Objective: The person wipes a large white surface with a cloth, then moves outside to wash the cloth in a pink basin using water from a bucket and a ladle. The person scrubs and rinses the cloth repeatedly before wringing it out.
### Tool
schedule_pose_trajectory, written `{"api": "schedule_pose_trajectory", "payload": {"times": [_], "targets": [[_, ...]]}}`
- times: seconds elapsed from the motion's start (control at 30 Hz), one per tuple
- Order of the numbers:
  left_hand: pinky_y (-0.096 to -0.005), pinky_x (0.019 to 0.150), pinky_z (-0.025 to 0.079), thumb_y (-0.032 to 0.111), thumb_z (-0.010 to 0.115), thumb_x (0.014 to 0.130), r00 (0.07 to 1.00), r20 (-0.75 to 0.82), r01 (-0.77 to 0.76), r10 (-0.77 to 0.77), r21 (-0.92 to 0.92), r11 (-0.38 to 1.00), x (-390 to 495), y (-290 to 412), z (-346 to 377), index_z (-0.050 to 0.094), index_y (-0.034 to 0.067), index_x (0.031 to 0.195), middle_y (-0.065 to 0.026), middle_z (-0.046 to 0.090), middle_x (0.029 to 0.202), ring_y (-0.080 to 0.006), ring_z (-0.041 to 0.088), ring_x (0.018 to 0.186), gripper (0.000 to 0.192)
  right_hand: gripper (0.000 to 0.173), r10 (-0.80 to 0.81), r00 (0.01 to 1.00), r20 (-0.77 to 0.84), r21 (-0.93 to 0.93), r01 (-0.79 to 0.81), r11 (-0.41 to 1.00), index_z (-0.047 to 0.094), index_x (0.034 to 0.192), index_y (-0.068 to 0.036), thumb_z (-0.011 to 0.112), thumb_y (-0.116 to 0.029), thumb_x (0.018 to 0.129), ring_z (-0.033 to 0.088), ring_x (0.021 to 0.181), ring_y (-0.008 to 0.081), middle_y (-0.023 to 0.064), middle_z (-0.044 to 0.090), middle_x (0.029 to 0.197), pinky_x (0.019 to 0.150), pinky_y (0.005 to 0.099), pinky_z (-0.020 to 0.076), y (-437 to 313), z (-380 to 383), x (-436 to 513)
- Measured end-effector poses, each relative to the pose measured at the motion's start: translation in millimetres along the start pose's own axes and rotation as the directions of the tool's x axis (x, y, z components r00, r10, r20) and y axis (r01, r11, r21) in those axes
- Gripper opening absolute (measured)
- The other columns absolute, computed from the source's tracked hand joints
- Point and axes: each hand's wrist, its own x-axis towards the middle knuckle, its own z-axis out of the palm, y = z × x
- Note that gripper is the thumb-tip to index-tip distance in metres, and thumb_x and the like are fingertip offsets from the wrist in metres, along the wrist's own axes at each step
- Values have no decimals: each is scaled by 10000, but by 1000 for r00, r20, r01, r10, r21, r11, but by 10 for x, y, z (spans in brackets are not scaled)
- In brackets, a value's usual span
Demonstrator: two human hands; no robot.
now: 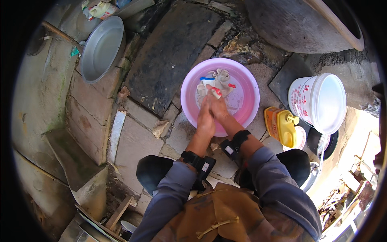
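A pink plastic basin [185, 90] with water in it stands on the paving before me. Over it my left hand [206, 116] and my right hand [219, 108] are pressed together, palm against palm. An off-white fabric piece with red trim [216, 93] sticks out from between their far ends, and the hands hide the rest of it. Just beyond lie more crumpled off-white knitted pieces [222, 75] in the water, one with a blue-edged cuff [207, 79] and another red-trimmed end. Whether these are gloves or socks is hard to tell.
To the right are a yellow pump bottle [282, 127], a white lidded bucket [329, 103] bearing writing and a black bowl [332, 145]. A metal basin [102, 51] leans at the upper left. A large clay vat [290, 27] stands at the upper right.
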Motion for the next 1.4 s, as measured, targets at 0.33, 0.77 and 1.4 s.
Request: {"api": "schedule_pose_trajectory", "payload": {"times": [0.33, 0.77, 1.4], "targets": [[-354, 1020, 318, 257, 351, 961, 998, 46, -40, 38, 59, 997, -212, 22, 32, 356, 29, 1314, -111, 435, 1292, -208, 415, 1190, 421, 364, -208, 975, 78, -91, 214, 972, 513, 1218, -64, 489, -240, 900, 525, 962, 182, 103, 571, 1069, 829, 313, 415, -200, 50, 130], [-343, 1021, 312, 266, 332, 964, 994, 78, -70, 71, -17, 997, -110, 105, -86, 343, 25, 1310, -105, 435, 1298, -206, 419, 1191, 422, 327, -38, 994, 103, 91, 28, 995, 537, 1172, -51, 489, -232, 903, 433, 1171, 202, 113, 534, 1159, 1018, 324, 287, -165, 110, 108], [-324, 999, 343, 290, 378, 948, 989, -113, 86, -94, -77, 993, 46, 267, -295, 385, -9, 1287, -116, 476, 1237, -200, 461, 1143, 451, 335, -382, 906, 184, -204, 415, 887, 531, 1178, -58, 513, -188, 870, 548, 999, 223, 125, 580, 1075, 874, 319, 418, 377, 344, -229]]}}
